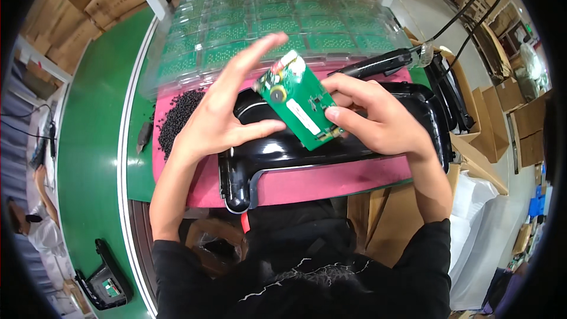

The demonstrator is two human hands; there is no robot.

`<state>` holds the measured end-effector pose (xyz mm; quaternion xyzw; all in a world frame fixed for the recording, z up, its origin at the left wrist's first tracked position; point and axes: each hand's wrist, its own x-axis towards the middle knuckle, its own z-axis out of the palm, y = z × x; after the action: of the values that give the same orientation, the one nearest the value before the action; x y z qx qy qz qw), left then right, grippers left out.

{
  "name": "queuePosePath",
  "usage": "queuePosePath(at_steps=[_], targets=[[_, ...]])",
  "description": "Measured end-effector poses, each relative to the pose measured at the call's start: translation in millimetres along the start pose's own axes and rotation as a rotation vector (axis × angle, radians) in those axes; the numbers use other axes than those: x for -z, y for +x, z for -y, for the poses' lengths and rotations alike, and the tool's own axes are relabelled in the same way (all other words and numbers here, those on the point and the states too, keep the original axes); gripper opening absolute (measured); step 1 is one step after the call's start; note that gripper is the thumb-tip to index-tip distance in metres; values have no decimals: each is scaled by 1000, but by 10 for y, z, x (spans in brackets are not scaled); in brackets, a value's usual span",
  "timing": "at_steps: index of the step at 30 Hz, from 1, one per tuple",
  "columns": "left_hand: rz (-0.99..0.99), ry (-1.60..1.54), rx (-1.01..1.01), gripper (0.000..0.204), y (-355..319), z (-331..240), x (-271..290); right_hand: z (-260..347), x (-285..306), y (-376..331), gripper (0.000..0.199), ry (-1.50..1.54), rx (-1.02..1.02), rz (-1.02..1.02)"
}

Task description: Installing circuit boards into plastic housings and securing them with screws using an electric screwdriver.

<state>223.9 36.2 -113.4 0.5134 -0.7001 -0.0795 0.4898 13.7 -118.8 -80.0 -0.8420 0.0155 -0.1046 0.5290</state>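
Right hand (pixel 378 121) pinches green board (pixel 300 99) by its lower edge; left hand (pixel 227 106) open, fingers spread, thumb near board's corner. Board held above black housing (pixel 331 153) on pink mat (pixel 331 180), not yet seated. Tray of boards (pixel 266 23) behind; black pellets (pixel 180 112) left; cabled tool (pixel 378 64) alongside.

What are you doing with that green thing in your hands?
A person holds a green circuit board over a shiny black plastic housing that lies on a pink mat. The right hand grips the board; the left hand touches its edge with open fingers. Behind sits a clear tray of more green boards, and a pile of small black pieces lies on the left.
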Motion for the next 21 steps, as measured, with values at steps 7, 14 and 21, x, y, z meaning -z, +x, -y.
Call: queuePosePath(at_steps=[7, 14, 21], targets=[[-82, 260, -19, 75, -152, 83, -16, -190, 14, 42, 22, -103, 8, -78], [-109, 226, -16, 74, -186, 147, -132, -263, -117, -43, 13, -360, 50, -375], [287, 1, 102, 67, -269, 156, -199, -275, -25, -452, 15, 59, -246, -121]])
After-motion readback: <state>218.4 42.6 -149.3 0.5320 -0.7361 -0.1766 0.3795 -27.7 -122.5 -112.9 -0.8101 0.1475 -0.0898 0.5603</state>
